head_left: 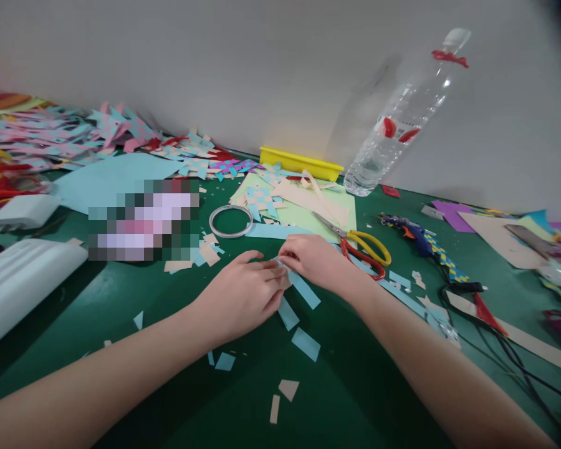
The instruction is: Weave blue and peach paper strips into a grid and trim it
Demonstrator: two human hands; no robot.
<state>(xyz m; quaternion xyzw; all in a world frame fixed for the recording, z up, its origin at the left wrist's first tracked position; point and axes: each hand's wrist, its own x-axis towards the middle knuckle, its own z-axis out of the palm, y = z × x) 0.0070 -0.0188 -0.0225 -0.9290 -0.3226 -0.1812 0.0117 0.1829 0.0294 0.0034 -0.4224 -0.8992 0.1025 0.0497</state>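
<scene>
My left hand (250, 288) and my right hand (315, 260) meet over the green table, both closed on a small piece of woven paper strips (305, 292). Two light blue ends stick out from it toward me; most of the weave is hidden behind my fingers. Just right of my right hand lie scissors (362, 246) with one yellow and one red handle, blades apart. Beyond my hands sits a roll of clear tape (231, 222). A loose blue paper rectangle (305, 344) rests on the table below the piece.
A tall water bottle (402, 118) leans on the wall behind a yellow tray (302, 163). At right lies a blue glue gun (416, 237) with its cable. Woven paper pieces (201, 149) are heaped at back left, near a pixelated patch (144, 224). A white box-like object (28, 284) stands left.
</scene>
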